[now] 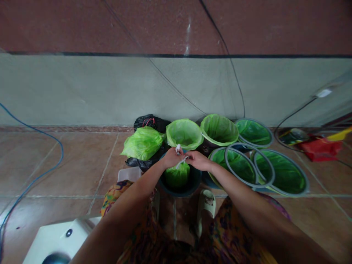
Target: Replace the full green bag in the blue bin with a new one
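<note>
We are looking straight down past our knees at a dark bucket (180, 187) standing on the tiled floor (68, 161), and inside it a green bag (177, 175) is sitting upright, its gathered neck pointing up toward us. Both of our hands are meeting right above that neck: the left hand (172, 157) is coming in from the left and the right hand (199, 160) from the right, and each is pinching a white strip (182, 158) that is running between them, one end sticking up by the left fingers. The strip is lying left to right across the top of the bag, so the bag itself is hanging directly below the gap between the two hands, about equally near to each. Just beyond the bucket a green-lined bin (184, 134) is standing open, with more lined bins (220, 129) trailing off to the right, a tied green bag (143, 143) lying to the left, and a black bag (150, 123) sitting behind it against the wall
</note>
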A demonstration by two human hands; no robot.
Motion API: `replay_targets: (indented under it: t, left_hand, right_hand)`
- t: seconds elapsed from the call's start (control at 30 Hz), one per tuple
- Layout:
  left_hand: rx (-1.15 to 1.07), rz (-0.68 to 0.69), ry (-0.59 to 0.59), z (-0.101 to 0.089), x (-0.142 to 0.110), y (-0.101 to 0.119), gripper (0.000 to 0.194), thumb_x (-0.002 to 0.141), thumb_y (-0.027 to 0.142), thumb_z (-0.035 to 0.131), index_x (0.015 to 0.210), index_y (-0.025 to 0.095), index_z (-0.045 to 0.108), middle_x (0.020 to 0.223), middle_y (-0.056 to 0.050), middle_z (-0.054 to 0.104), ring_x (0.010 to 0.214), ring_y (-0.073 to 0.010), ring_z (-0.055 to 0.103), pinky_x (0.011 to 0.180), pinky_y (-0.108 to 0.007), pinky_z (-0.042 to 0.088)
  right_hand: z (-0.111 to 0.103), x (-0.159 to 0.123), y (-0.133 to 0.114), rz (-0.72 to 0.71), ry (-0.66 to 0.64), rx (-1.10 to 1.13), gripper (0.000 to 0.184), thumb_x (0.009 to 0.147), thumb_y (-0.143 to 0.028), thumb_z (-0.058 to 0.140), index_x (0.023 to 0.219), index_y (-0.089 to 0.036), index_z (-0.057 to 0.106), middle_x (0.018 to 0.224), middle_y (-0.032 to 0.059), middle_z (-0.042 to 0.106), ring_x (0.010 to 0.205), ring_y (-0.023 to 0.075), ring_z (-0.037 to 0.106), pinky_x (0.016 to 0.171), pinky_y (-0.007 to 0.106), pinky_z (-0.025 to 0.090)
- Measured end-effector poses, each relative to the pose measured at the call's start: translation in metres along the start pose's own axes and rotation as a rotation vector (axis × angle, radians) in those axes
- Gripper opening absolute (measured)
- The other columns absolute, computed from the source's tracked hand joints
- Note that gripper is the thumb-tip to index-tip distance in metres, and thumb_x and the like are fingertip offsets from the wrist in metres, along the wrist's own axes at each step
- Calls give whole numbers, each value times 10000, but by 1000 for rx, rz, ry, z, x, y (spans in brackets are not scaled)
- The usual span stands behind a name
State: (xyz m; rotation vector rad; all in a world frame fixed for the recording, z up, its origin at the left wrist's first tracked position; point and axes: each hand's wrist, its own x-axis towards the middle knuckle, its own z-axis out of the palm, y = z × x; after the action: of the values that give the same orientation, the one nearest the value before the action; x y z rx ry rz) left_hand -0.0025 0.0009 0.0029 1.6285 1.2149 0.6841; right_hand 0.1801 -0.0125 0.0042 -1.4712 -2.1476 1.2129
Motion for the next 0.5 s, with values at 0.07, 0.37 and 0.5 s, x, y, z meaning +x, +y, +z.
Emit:
replay_targets:
  t: [0.07,0.37,0.5]
  left_hand:
    - [5,4,-4,0,1,-1,140,723,186,701,613,159,620,561,37,552,577,-98,480,555,-215,383]
    - [67,-3,-12,0,1,-1,161,733,114,672,594,167,613,561,42,552,582,-107,487,609,-236,395]
    - [136,-19,-38,-2,0,1,168,747,139,640,581,164,633,541,33,561,567,-109,494,568,-228,371]
  right_hand:
    - [1,2,3,39,15,23,137,843,-235,639,884,-145,733,732,2,676,697,144,581,677,245,419]
    - [-12,-2,-8,154,91,-280,146,857,-209,629,829,-180,769,774,50,728,726,171,632,683,263,424]
    - [-17,-5,-11,271,144,-480,156,849,-196,633,856,-213,789,866,92,768,860,230,694,722,288,456]
